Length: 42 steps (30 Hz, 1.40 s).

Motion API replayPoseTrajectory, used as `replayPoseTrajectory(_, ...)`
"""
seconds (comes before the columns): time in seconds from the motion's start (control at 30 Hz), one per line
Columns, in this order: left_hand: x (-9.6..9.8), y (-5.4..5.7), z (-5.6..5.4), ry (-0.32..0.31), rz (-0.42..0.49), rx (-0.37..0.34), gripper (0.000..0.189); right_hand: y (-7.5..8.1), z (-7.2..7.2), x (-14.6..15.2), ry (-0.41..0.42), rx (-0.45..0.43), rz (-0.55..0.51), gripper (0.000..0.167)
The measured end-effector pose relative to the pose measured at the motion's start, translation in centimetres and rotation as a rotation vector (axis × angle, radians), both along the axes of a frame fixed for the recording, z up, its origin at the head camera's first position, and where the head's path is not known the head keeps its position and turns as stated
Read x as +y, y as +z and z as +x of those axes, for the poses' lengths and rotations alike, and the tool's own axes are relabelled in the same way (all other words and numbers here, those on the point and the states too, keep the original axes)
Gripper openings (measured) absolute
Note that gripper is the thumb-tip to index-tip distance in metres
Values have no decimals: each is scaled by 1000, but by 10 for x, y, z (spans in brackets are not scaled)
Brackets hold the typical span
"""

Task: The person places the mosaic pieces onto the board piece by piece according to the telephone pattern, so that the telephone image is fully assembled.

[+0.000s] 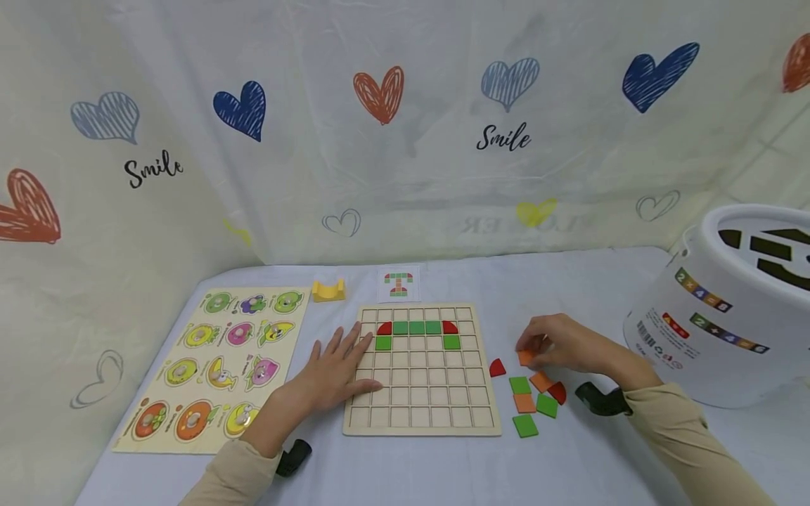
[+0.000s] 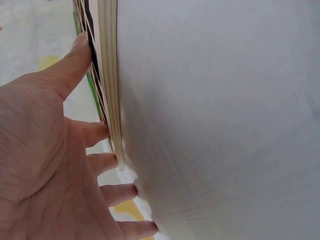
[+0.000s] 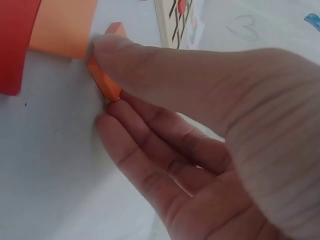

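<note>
My left hand (image 1: 332,376) rests with spread fingers on the left side of a wooden grid board (image 1: 420,379). In the left wrist view its thumb and fingers touch the board's edge (image 2: 111,75). On the board's upper part, green square tiles (image 1: 416,328) form a row between two red quarter-circle tiles (image 1: 450,327), with a green tile (image 1: 383,343) below each end. To the board's right, my right hand (image 1: 563,342) pinches an orange square tile (image 3: 104,80), tilted on edge, between thumb and fingers. Loose green, orange and red tiles (image 1: 525,426) lie just below that hand.
A pattern card (image 1: 399,276) with a small coloured design stands behind the board, beside a yellow block (image 1: 328,291). A fruit picture board (image 1: 253,372) lies at left. A large white tub (image 1: 696,358) with a slotted lid stands at right. A printed curtain (image 1: 430,176) hangs behind.
</note>
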<state>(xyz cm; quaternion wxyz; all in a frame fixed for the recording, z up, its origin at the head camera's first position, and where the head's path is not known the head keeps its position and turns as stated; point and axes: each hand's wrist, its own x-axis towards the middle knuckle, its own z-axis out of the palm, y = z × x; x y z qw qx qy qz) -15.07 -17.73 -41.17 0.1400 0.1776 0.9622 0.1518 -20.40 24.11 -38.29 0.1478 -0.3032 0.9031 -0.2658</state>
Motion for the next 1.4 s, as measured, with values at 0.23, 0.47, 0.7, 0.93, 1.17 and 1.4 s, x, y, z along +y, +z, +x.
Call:
replayPoseTrajectory(0.23,0,0,0,-1,-4,-2,90,-1,-3,-1,-25,-46,-10,24)
replayPoseTrajectory(0.47,0,2,1,-1,-2,-2,90,-2,-4,1,-2,-38,-47,24)
replayPoseTrajectory(0.7,0,3,2,1,6,-5,90,-3,-3,1,-11,-40,-88,24)
replayPoseTrajectory(0.93,0,1,2,-3,21,-2,91,-5,-3,1,-5,-40,-110,24)
replayPoseTrajectory(1.17,0,1,2,-3,23,-4,89,-4,-4,-3,16,-1,-137,20)
replayPoseTrajectory(1.4,0,2,2,-3,25,-2,90,6,-5,-22,50,117,-167,18)
